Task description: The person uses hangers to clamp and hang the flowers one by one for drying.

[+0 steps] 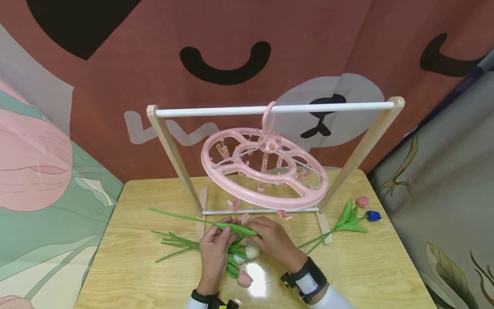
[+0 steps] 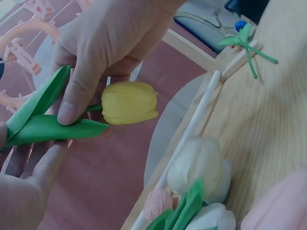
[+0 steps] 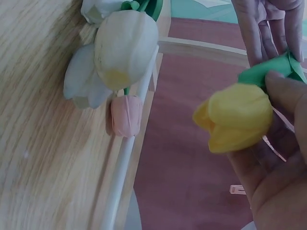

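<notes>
A yellow tulip (image 2: 129, 103) with a long green stem (image 1: 177, 216) and green leaves (image 2: 57, 132) is held level above the table by both hands. My left hand (image 1: 215, 253) grips it at the base of the leaves, the stem running out to the left. With thumb and fingers, my right hand (image 1: 273, 240) pinches it by a leaf just behind the bloom. The head view hides the yellow bloom behind the right hand. Beneath the hands lies a bunch of tulips, among them a white tulip (image 3: 127, 48) and a pink tulip (image 1: 245, 279).
A pink oval clip hanger (image 1: 266, 199) hangs by its hook from the white bar (image 1: 216, 111) of a wooden rack (image 1: 173, 159), behind the hands. On the right of the table (image 1: 127, 266) lie a blue tulip (image 1: 373, 216) and a pink tulip bloom (image 1: 362, 201).
</notes>
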{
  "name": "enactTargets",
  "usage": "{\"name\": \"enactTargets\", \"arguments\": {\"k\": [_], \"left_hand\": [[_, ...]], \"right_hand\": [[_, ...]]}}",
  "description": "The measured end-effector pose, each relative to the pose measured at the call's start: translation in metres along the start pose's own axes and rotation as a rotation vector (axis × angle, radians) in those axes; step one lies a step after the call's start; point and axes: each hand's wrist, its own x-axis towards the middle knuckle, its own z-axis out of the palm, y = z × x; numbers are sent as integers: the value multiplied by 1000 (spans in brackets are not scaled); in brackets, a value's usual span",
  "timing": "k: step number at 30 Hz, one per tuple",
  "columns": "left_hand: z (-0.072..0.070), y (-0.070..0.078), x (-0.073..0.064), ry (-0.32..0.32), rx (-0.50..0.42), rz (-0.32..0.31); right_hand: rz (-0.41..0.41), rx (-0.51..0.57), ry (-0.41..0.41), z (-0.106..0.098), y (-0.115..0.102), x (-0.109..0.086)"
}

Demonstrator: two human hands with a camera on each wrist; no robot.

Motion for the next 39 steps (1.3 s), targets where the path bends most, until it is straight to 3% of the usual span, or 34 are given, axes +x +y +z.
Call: {"name": "enactTargets", "arguments": {"k": [7, 10, 16, 21, 32, 39], "left_hand": [[-3, -4, 0, 22, 110, 54], [-4, -6, -1, 6, 173, 71], [-6, -8, -2, -27, 304, 163], [-9, -9, -3, -74, 341, 243], [-3, -3, 0, 7, 462, 324], [4, 1, 1, 48, 510, 317]], "right_hand": [[177, 80, -162, -6, -15, 3], [199, 141, -176, -9, -23, 5], [155, 196, -93, -17, -35, 17], [137, 224, -37, -25, -44, 30], [142, 313, 178, -36, -70, 55], [138, 311, 258, -42, -76, 65]]}}
